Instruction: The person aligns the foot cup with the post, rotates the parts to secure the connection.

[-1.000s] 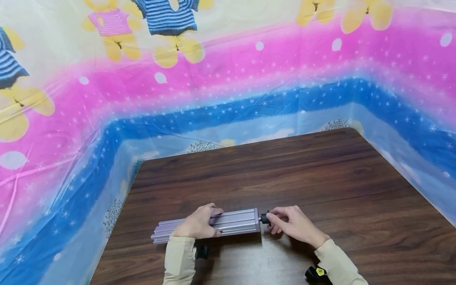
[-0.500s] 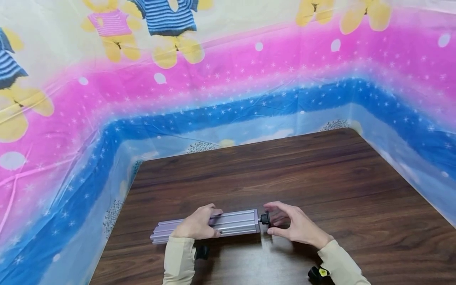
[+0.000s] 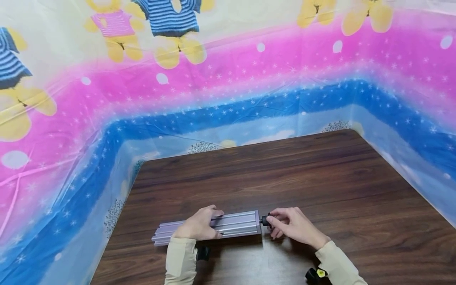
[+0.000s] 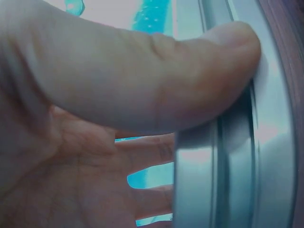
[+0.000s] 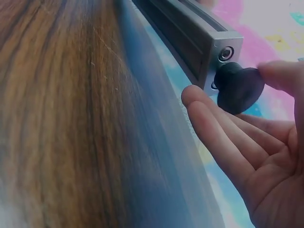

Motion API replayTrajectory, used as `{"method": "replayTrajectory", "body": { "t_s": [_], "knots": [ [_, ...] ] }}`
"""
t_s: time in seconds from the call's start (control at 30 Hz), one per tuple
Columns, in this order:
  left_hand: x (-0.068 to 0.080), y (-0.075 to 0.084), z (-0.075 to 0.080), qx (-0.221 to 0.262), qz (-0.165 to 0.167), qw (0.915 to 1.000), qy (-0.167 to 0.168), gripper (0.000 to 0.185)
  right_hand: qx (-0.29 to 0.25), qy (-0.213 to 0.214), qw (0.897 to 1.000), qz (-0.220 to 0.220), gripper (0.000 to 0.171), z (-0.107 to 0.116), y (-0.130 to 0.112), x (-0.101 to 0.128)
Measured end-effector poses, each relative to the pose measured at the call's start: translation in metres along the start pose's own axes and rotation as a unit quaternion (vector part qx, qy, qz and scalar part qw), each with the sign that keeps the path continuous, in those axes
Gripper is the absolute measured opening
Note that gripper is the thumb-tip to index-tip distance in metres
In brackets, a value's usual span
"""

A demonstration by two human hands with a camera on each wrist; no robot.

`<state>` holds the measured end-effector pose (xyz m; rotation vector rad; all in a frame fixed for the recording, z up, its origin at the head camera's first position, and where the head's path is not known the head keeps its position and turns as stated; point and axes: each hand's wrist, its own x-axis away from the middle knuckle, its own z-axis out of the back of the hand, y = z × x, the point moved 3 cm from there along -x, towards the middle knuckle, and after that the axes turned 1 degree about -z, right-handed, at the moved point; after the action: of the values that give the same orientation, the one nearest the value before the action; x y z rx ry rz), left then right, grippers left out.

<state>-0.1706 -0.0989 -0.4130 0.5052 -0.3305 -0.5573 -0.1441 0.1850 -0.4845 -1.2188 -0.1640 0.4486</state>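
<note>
A silver aluminium linear rail with lengthwise grooves [image 3: 239,224] lies across the near part of the table. My left hand [image 3: 195,226] grips it from above around its middle, thumb on the near side and fingers on the far side. The left wrist view shows that thumb [image 4: 180,80] pressing the grooved side. A round black knob [image 5: 241,90] on a short shaft stands out from the rail's right end plate [image 5: 209,64], below a screw [image 5: 226,53]. My right hand [image 3: 298,230] pinches the knob, thumb against its rim; its other fingers reach alongside.
The dark wood-grain table [image 3: 256,170] spreads behind and right of the rail. A printed cloth [image 3: 228,91] with pink and blue bands hangs around its back and sides. Black devices sit at the left wrist [image 3: 203,253] and right wrist [image 3: 314,274].
My right hand spread its thumb and fingers off the knob half a second ago, and now has closed on it again. The left hand and rail have stayed in place.
</note>
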Motion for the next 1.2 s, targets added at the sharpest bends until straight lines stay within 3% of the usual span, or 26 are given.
{"method": "replayTrajectory", "body": {
  "t_s": [0.27,0.43,0.57,0.67,0.8,0.97,1.2],
  "knots": [
    [0.0001,0.0008,0.0002,0.007,0.003,1.0000,-0.002,0.065,0.022,-0.001,0.998,-0.053,0.052,-0.0023,0.0013,-0.0013],
    [-0.0004,0.0003,0.0008,0.000,-0.002,1.0000,-0.002,0.064,0.031,-0.001,0.999,-0.045,0.048,0.0003,0.0010,0.0012],
    [-0.0002,-0.0006,0.0011,-0.006,-0.003,1.0000,0.001,0.064,0.065,0.021,0.997,0.019,0.034,0.0021,-0.0003,0.0031],
    [-0.0002,-0.0012,0.0009,-0.009,-0.003,0.9999,0.002,0.063,0.095,0.044,0.991,0.083,0.044,0.0020,-0.0014,0.0036],
    [-0.0007,-0.0010,0.0011,-0.006,-0.005,1.0000,0.000,0.062,0.089,0.059,0.988,0.116,0.043,0.0022,-0.0025,0.0027],
    [-0.0012,-0.0007,0.0007,-0.006,-0.001,1.0000,-0.002,0.062,0.089,0.064,0.990,0.091,0.034,0.0022,-0.0004,0.0013],
    [-0.0013,-0.0010,-0.0006,-0.007,0.011,0.9999,-0.008,0.064,0.046,0.027,0.999,0.010,0.038,-0.0009,0.0028,-0.0020]
  ]
}}
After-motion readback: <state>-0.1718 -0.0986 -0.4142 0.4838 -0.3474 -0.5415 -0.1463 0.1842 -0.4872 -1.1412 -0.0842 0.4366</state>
